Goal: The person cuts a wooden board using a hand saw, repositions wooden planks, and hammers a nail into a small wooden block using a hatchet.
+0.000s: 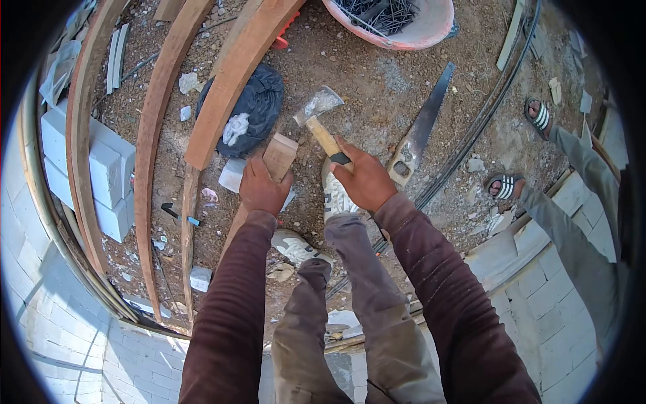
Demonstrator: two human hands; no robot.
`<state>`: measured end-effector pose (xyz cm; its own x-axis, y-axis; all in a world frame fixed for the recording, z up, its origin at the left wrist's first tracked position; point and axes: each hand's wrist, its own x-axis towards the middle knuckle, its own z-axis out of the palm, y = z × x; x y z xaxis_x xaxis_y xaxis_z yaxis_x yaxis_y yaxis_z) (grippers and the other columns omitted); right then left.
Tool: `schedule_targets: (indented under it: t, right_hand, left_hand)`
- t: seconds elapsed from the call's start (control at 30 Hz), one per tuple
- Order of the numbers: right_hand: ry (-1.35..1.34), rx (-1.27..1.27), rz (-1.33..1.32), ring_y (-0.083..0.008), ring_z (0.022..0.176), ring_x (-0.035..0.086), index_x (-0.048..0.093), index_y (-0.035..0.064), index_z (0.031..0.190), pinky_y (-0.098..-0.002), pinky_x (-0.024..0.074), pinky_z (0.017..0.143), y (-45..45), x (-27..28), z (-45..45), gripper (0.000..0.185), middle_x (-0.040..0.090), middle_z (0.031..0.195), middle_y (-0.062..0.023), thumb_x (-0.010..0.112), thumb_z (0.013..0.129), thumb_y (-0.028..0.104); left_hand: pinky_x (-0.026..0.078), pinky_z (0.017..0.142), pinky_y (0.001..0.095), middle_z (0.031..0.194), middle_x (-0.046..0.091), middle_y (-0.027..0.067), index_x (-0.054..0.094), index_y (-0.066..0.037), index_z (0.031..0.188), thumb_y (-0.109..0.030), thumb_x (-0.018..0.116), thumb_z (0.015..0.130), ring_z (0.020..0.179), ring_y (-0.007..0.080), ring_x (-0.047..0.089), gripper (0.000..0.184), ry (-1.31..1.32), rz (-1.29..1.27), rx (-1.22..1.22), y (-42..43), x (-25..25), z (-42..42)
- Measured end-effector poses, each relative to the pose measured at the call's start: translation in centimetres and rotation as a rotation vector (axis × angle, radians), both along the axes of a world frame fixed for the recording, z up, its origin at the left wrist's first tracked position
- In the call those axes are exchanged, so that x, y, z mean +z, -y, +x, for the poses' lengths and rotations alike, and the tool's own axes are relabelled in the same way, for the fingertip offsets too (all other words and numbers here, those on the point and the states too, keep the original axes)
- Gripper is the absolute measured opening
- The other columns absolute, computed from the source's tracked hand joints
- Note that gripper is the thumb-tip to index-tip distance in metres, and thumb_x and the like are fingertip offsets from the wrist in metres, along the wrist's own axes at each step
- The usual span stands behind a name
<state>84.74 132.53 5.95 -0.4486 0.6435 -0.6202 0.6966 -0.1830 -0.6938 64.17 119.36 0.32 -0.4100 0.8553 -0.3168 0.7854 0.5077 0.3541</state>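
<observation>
My left hand [264,186] is closed around a wooden beam [280,156], close to its squared end. More of that beam seems to run below the hand toward my leg. My right hand [365,176] grips a wooden handle with a black band [324,139], its bare end pointing up and left. Whatever is at its other end is hidden by the hand. A handsaw [422,124] lies on the dirt just right of my right hand. Beyond the handle is a small clear plastic bag [319,105].
Long wooden beams [156,135] lie to the left, near pale blocks [101,168]. A black plastic bag [259,101] sits under one beam. At the top stands a basin [437,23] of nails. Cables [464,158] cross the right side, where another person's sandaled foot [506,186] rests.
</observation>
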Motion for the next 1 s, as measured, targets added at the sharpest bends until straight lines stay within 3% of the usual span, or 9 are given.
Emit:
schedule_targets:
  t: [0.3,0.4,0.43,0.53,0.67,0.77,0.87,0.9,1.0]
  right_hand:
    - [0.388,0.153,-0.034,-0.0452,0.098,0.069,0.054,0.0079,0.141,-0.0513,0.0552,0.086,-3.1,-4.5,4.7,0.058,0.073,0.103,-0.023,0.07,0.093,0.037]
    - [0.442,0.381,0.318,-0.0417,0.102,0.069,0.061,0.0081,0.127,-0.0488,0.0554,0.085,-2.9,-9.1,6.8,0.048,0.071,0.107,-0.0187,0.072,0.09,0.036]
    - [0.41,0.404,0.541,-0.0387,0.101,0.068,0.064,0.0089,0.116,-0.0469,0.0556,0.083,-3.8,-8.3,6.3,0.035,0.068,0.11,-0.0142,0.072,0.091,0.031]
    - [0.238,0.048,0.449,-0.0388,0.094,0.068,0.066,0.0093,0.108,-0.0473,0.055,0.08,-10.2,-1.1,2.3,0.022,0.068,0.104,-0.0129,0.07,0.093,0.025]
    - [0.186,-0.168,0.75,-0.04,0.088,0.069,0.07,0.0061,0.092,-0.0492,0.0535,0.079,-22.1,-0.8,-0.6,0.016,0.072,0.094,-0.0178,0.071,0.092,0.022]
    - [0.554,-0.013,0.554,-0.0375,0.101,0.072,0.077,0.009,0.103,-0.0456,0.0572,0.089,-29.0,-3.0,-2.7,0.018,0.074,0.112,-0.0181,0.07,0.091,0.021]
    - [0.747,0.091,0.453,-0.0356,0.11,0.072,0.077,0.0084,0.111,-0.0452,0.0568,0.096,-32.1,-8.4,-3.1,0.024,0.074,0.119,-0.0179,0.063,0.096,0.02]
    - [0.824,-0.024,0.462,-0.0352,0.116,0.07,0.077,0.0059,0.113,-0.0458,0.0561,0.098,-32.5,-9.5,-3.9,0.028,0.072,0.123,-0.0191,0.056,0.1,0.018]
    - [0.854,-0.036,0.509,-0.0372,0.115,0.07,0.076,0.0063,0.115,-0.0474,0.0566,0.096,-31.6,-9.2,-4.4,0.029,0.072,0.124,-0.0206,0.052,0.1,0.013]
  left_hand:
    - [0.054,0.088,0.0503,0.114,0.061,0.019,0.052,-0.004,0.13,-0.035,0.085,0.07,0.105,0.0422,0.063,0.075,0.003,0.006,0.042,0.4,-0.6,0.4]
    - [0.053,0.09,0.0504,0.115,0.06,0.0192,0.052,-0.003,0.13,-0.035,0.085,0.07,0.107,0.0424,0.063,0.076,0.016,-0.002,0.05,0.5,-0.7,0.4]
    - [0.053,0.091,0.0503,0.116,0.06,0.0192,0.052,-0.003,0.13,-0.035,0.085,0.07,0.108,0.0423,0.062,0.075,0.022,-0.001,0.045,0.7,-0.5,0.3]
    - [0.053,0.092,0.0496,0.115,0.06,0.019,0.052,-0.003,0.13,-0.033,0.085,0.07,0.108,0.0417,0.062,0.075,0.027,0.003,0.044,0.2,-0.5,0.2]
    - [0.053,0.091,0.0488,0.114,0.06,0.0184,0.051,-0.003,0.132,-0.033,0.087,0.068,0.106,0.0408,0.062,0.079,0.031,0.018,0.037,0.1,-0.1,0.1]
    - [0.054,0.091,0.0484,0.114,0.059,0.0176,0.05,-0.004,0.132,-0.033,0.088,0.067,0.105,0.0403,0.062,0.08,0.033,0.006,0.03,0.5,-0.1,0.1]
    - [0.054,0.09,0.0483,0.114,0.059,0.0167,0.05,-0.004,0.132,-0.034,0.088,0.067,0.105,0.0394,0.062,0.081,0.057,0.008,0.035,0.5,-0.4,0.1]
    - [0.054,0.09,0.048,0.114,0.059,0.0164,0.05,-0.004,0.132,-0.034,0.089,0.067,0.105,0.0391,0.063,0.081,0.069,0.013,0.036,0.1,-0.5,-0.1]
    - [0.054,0.09,0.0473,0.114,0.059,0.0157,0.05,-0.004,0.132,-0.036,0.089,0.068,0.105,0.0379,0.063,0.081,0.086,-0.025,0.039,-0.1,0.2,-0.1]
